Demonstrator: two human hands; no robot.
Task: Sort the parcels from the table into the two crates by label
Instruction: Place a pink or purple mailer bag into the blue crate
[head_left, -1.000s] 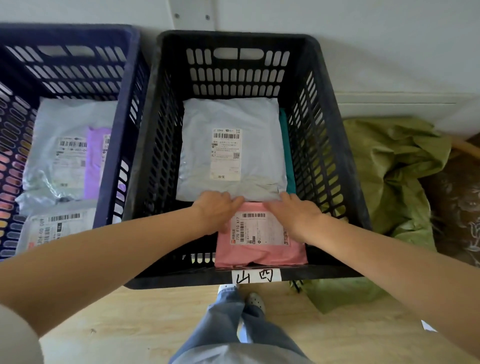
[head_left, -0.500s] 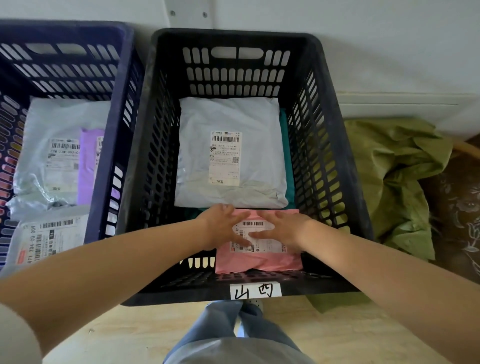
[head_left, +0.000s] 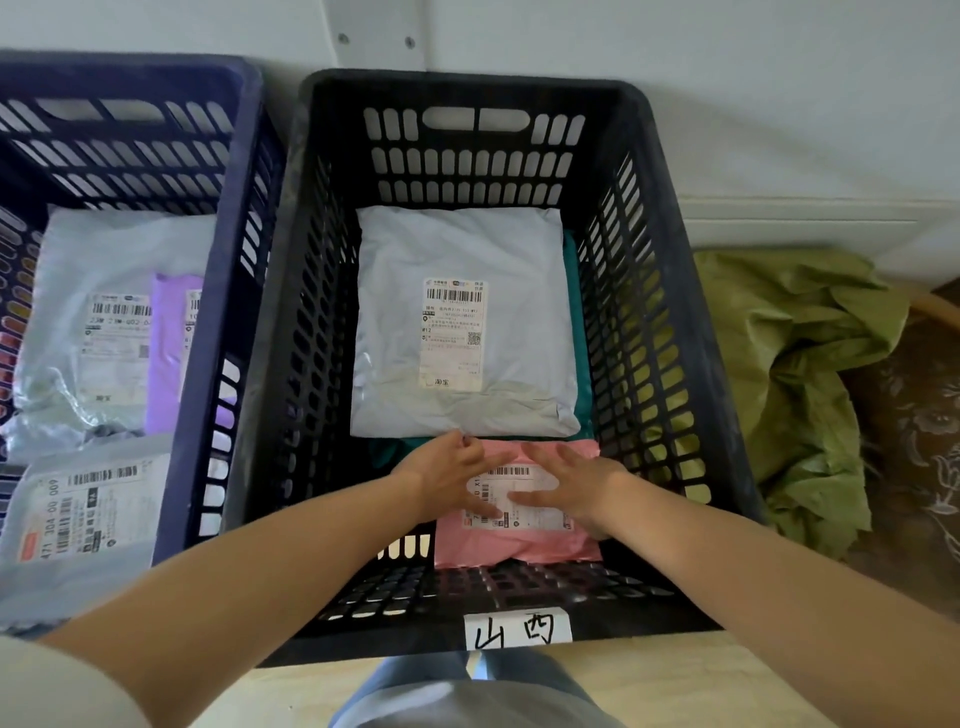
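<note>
Parcels lie in both crates, so I judge the sort well under way. The pink parcel (head_left: 519, 543) lies flat, label up, at the near end of the black crate (head_left: 670, 364), close against its near wall. My left hand (head_left: 449, 480) and right hand (head_left: 579, 488) both rest on it, fingers straight and spread across the label, gripping nothing; they look to be pressing it flat.

Beyond it, a grey parcel (head_left: 467, 249) covers the far part of the crate floor. It lies on a teal parcel (head_left: 575, 312), whose edge shows along its right side and at its near left corner. The blue crate (head_left: 228, 260) to the left holds at least three: a purple parcel (head_left: 169, 364) overlapping a pale parcel (head_left: 98, 260), and a third parcel (head_left: 93, 519) nearer me. A handwritten tag (head_left: 517, 630) is stuck to the black crate's near rim.

I judge the pink parcel placed. What is left here is to lift both hands clear. The table is out of view, so I cannot tell how many parcels wait there.
</note>
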